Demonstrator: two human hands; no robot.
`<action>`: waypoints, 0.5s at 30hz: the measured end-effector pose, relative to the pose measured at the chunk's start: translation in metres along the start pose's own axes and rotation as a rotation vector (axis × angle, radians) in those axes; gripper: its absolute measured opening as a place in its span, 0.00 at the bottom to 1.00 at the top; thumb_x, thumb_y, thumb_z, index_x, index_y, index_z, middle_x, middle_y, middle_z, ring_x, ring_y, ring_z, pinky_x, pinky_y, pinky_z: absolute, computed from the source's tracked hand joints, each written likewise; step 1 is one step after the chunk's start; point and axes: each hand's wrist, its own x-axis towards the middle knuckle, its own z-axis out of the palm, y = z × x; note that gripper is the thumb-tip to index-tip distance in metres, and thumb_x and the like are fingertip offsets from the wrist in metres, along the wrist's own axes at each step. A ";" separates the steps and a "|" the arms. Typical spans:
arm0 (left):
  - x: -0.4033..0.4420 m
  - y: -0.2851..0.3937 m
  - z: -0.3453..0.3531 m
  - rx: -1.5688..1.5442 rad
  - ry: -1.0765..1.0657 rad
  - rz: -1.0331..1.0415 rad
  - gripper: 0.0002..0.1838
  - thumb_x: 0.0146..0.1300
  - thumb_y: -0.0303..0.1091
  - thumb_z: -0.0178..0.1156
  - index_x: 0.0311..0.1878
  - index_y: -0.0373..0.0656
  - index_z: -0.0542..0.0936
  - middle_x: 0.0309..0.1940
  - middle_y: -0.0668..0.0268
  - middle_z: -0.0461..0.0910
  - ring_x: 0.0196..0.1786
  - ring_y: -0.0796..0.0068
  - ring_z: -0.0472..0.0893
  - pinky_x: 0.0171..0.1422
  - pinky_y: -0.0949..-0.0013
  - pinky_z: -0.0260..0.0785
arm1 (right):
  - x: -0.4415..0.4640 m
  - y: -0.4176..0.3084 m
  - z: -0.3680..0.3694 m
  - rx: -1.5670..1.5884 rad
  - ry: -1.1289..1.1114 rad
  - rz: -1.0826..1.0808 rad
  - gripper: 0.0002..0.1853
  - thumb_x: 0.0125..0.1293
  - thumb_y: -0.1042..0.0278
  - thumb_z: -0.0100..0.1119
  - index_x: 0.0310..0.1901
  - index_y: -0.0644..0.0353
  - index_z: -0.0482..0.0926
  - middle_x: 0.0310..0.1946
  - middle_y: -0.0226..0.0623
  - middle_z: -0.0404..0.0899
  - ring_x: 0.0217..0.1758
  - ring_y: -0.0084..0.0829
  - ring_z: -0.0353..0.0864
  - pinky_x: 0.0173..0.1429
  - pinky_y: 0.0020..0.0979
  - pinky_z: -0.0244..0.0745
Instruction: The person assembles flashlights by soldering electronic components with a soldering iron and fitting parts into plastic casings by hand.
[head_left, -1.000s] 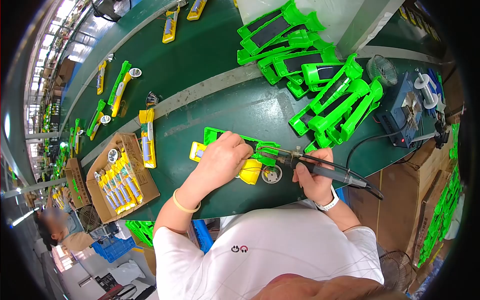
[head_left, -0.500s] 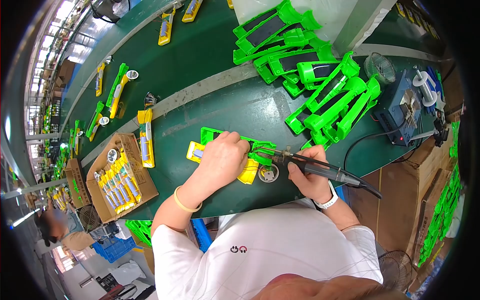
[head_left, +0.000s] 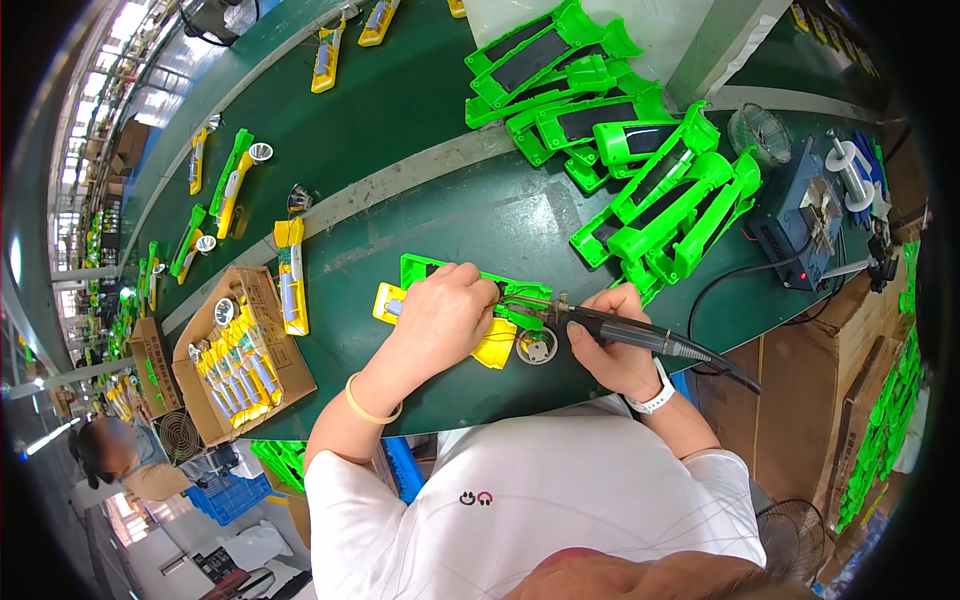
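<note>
My left hand (head_left: 447, 315) is closed over a green plastic casing (head_left: 425, 268), its fingertips mostly hidden among thin wires. Under and beside that hand lies a yellow casing half (head_left: 494, 347) holding a blue battery cell (head_left: 395, 306). A round silver lamp head (head_left: 537, 347) is beside the yellow part, on the green table. In my right hand (head_left: 615, 352) is a soldering iron (head_left: 635, 333), gripped by its dark handle. Its thin tip points left, at the wires over the green casing near my left fingers; exact contact is too small to tell.
Green casings (head_left: 650, 190) with dark panels are heaped at the back right. A blue soldering station (head_left: 790, 235), solder spool (head_left: 850, 175) and cable sit at right. A cardboard box (head_left: 290, 350) of yellow assemblies stands left; others lie on the belt (head_left: 390, 120). Another person (head_left: 130, 460) is far left.
My right hand and the soldering iron have shifted slightly left. The yellow pieces at the top of the belt have moved a little left and down. My left hand stays nearly still.
</note>
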 end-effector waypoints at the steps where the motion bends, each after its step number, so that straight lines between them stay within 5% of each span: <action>1: 0.001 0.000 -0.001 0.009 -0.011 0.005 0.03 0.51 0.28 0.61 0.29 0.40 0.80 0.25 0.61 0.74 0.32 0.60 0.76 0.36 0.61 0.70 | -0.001 0.002 -0.001 0.007 0.011 -0.009 0.13 0.57 0.74 0.67 0.36 0.61 0.69 0.25 0.26 0.72 0.19 0.12 0.67 0.21 0.18 0.61; 9: 0.002 0.001 -0.001 0.034 -0.020 0.015 0.03 0.50 0.27 0.61 0.29 0.39 0.80 0.25 0.60 0.73 0.32 0.60 0.76 0.36 0.61 0.71 | -0.007 0.006 0.000 0.125 0.076 0.034 0.13 0.58 0.76 0.65 0.36 0.62 0.67 0.21 0.25 0.71 0.19 0.11 0.67 0.21 0.18 0.60; 12: 0.002 0.001 0.001 0.043 -0.009 0.004 0.03 0.50 0.27 0.61 0.29 0.39 0.80 0.25 0.60 0.73 0.32 0.60 0.76 0.36 0.61 0.71 | -0.006 0.002 -0.009 0.031 -0.066 0.068 0.14 0.60 0.80 0.59 0.37 0.61 0.62 0.31 0.35 0.74 0.27 0.16 0.71 0.29 0.19 0.67; 15: 0.002 0.002 0.001 0.043 -0.003 -0.004 0.03 0.50 0.27 0.61 0.29 0.39 0.81 0.24 0.60 0.73 0.32 0.60 0.77 0.36 0.61 0.71 | -0.004 -0.002 -0.008 0.045 -0.076 0.059 0.14 0.59 0.80 0.60 0.37 0.61 0.62 0.31 0.34 0.74 0.28 0.16 0.70 0.31 0.20 0.66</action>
